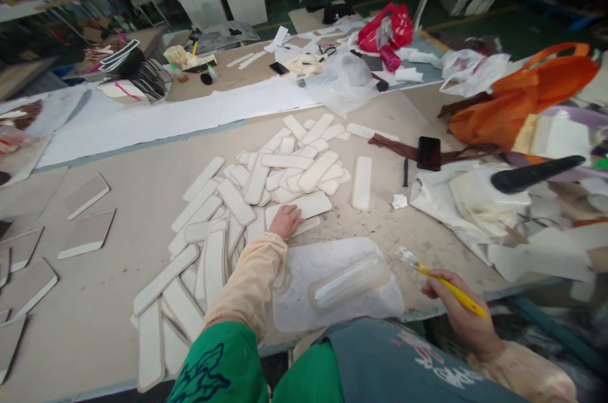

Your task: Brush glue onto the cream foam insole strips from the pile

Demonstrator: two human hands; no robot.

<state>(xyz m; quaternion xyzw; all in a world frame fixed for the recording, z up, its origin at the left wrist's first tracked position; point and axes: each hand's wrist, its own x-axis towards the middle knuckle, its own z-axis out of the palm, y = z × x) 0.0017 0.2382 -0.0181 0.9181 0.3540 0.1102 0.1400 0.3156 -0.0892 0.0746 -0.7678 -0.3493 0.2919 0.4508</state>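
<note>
My left hand [285, 221] is at the near right edge of a heap of cream strips [232, 200]. Its fingers are bent over the edge of one long, round-cornered strip [311, 204] and appear to grip it; their undersides are hidden. In my right hand [463, 314] is a brush with a yellow handle [458, 297], its whitened bristles pointing left over the table. Between the hands lies a pale sheet [294, 301] with a thick white smear [349, 279] across it. A single strip [362, 182] lies apart, right of the heap.
Grey-beige panels [88, 232] with light edges lie at the left. To the right are a black phone [429, 153], a crumpled white scrap [399, 201], an orange bag [527, 105] and a white plastic-wrapped bundle [456, 200] with a black rod-like object. Beyond stands another cluttered table.
</note>
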